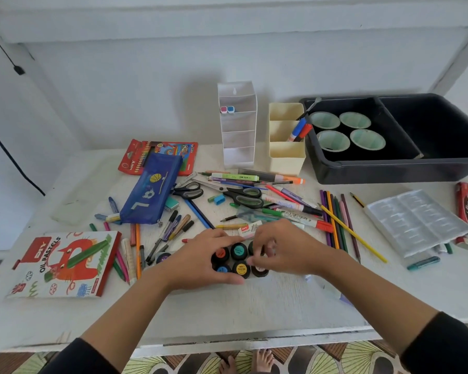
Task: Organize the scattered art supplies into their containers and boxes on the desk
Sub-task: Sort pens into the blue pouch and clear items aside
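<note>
- Head view: black-lidded paint jars stand in two rows on the white surface, near its front edge.
- The left hand cups the rows' left end, its grip curled round them.
- The right hand has its grip pinched on the right-end jars.
- Scissors lie among the pens behind.

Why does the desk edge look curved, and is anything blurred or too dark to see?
Head view: the wide-angle lens bows the desk at its front edge; the right hand is motion-blurred at its fingertips over the poster paint jars; soft light leaves a faint shadow beside the white organizer; the black tub is too dark inside its right compartment.
</note>
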